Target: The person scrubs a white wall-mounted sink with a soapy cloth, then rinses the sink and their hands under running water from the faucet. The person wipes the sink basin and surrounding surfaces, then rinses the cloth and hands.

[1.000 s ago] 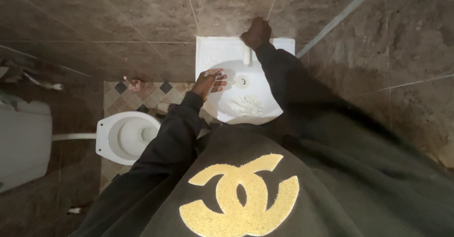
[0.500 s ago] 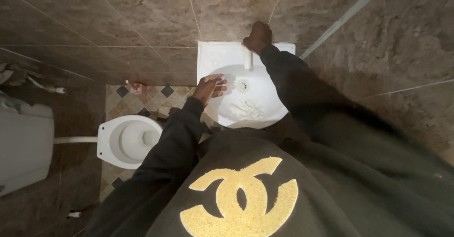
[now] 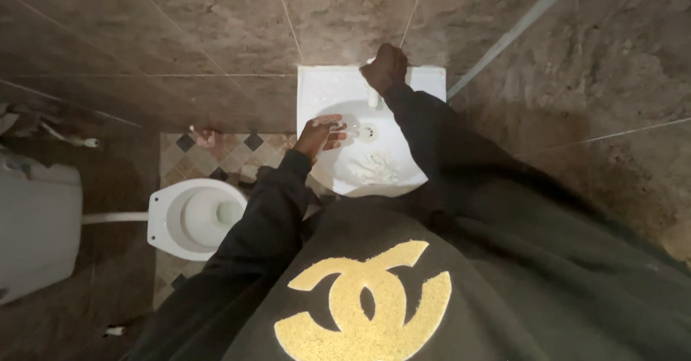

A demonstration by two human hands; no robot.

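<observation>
White sink (image 3: pixel 317 87), left hand (image 3: pixel 320 135) fingers spread over basin, right hand (image 3: pixel 386 67) clamped on tap (image 3: pixel 373 99)

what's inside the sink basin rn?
Inside the white sink: the drain hole, a pale crumpled thing near the front rim, kind unclear, and the left hand over the bowl. The right hand covers the tap top.

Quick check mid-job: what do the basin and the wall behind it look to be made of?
The basin looks like glazed white ceramic: smooth, glossy, one moulded piece. The wall looks like large brown stone-look tiles, ceramic or stone, with mottled veining, thin pale joints and a slight sheen.
</observation>
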